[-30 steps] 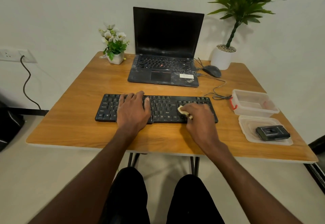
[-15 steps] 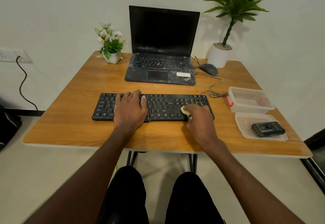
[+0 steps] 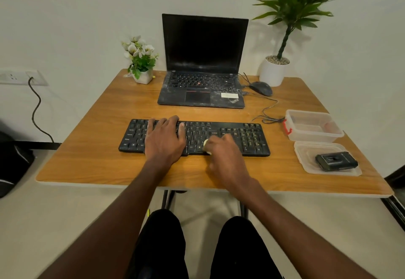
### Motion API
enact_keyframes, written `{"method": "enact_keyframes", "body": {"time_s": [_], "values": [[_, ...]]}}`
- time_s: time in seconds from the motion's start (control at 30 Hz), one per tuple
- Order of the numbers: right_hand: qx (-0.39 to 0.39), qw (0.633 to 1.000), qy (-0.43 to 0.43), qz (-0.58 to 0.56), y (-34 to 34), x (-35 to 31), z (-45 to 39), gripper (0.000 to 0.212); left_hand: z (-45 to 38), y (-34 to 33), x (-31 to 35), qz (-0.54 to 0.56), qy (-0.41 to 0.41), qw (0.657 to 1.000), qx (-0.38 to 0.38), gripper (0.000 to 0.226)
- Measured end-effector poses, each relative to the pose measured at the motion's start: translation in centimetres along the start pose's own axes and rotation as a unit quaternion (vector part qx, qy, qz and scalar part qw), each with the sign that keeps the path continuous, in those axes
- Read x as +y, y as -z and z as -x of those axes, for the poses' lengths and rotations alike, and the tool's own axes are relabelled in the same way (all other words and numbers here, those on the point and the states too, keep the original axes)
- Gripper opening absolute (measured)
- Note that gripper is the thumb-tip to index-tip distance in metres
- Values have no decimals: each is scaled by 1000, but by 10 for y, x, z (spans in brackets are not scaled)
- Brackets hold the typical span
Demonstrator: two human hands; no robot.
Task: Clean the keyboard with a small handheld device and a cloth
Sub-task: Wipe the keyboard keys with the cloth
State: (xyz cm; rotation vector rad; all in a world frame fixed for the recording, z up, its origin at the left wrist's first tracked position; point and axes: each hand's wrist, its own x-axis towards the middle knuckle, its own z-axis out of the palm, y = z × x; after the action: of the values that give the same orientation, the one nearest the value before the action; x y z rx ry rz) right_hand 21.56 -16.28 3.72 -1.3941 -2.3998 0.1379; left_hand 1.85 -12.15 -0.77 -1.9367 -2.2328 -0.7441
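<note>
A black keyboard [image 3: 247, 136] lies across the middle of the wooden table [image 3: 92, 160]. My left hand [image 3: 164, 139] rests flat on its left half, fingers straight over the keys. My right hand [image 3: 221, 153] sits over the lower middle keys and grips a small pale cloth [image 3: 205, 143], of which only a bit shows at the fingertips. A small black handheld device [image 3: 336, 161] lies on a clear plastic lid [image 3: 306, 160] at the right edge, away from both hands.
An open dusty laptop [image 3: 201, 90] stands behind the keyboard, with a mouse [image 3: 260, 88] and its cable to the right. A clear plastic box [image 3: 313, 126] sits above the lid. A small flower pot [image 3: 142, 75] and a tall potted plant [image 3: 274, 70] stand at the back.
My right hand with the cloth has slid left along the keyboard's lower rows, from the right part toward the middle. My left hand stays on the left half.
</note>
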Motion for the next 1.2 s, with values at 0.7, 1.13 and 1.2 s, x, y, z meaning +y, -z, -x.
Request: {"method": "enact_keyframes", "body": {"time_s": [0.7, 1.13, 1.2], "values": [[39, 987, -154, 6, 22, 53, 0, 39, 3, 1, 2, 13, 12, 1000, -15, 58], [23, 990, -136, 7, 28, 76, 17, 49, 11, -25, 80, 42, -48, 997, -29, 40], [36, 985, -171, 10, 29, 73, 10, 45, 9, -25, 80, 41, -49, 998, -29, 40]]}}
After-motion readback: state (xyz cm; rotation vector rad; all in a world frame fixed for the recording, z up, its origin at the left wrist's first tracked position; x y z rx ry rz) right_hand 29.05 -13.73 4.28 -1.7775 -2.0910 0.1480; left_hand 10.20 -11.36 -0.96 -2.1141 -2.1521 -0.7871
